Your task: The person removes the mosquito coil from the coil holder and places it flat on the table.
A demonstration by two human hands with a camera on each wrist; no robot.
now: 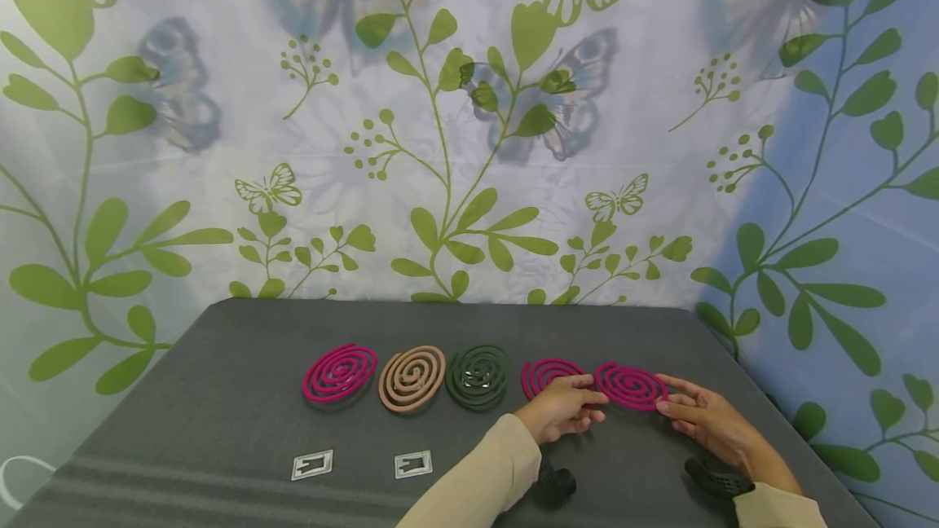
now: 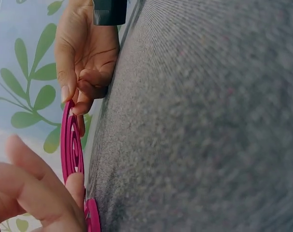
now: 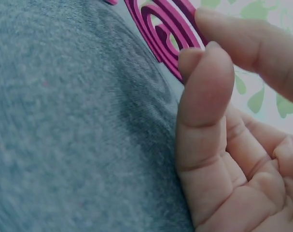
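Observation:
My right hand [image 1: 704,422] pinches the right edge of a pink mosquito coil [image 1: 631,387] between thumb and fingers, and the left wrist view shows this coil [image 2: 71,145] edge-on, raised off the cloth. My left hand [image 1: 563,410] reaches to the coil's left edge, its fingers extended with the tips right by it. Beneath the left hand lies a second pink coil [image 1: 546,367], partly hidden by it. Further left in the row are a dark green coil [image 1: 458,389], a tan coil [image 1: 396,381] and another pink coil [image 1: 315,381].
Two small silver cut-out plates, one at left [image 1: 312,476] and a second plate [image 1: 413,474], lie on the grey cloth-covered table [image 1: 220,430] in front of the coils. A similar metal piece [image 1: 477,380] shows at the green coil. Behind hangs a leaf-and-butterfly curtain [image 1: 469,169].

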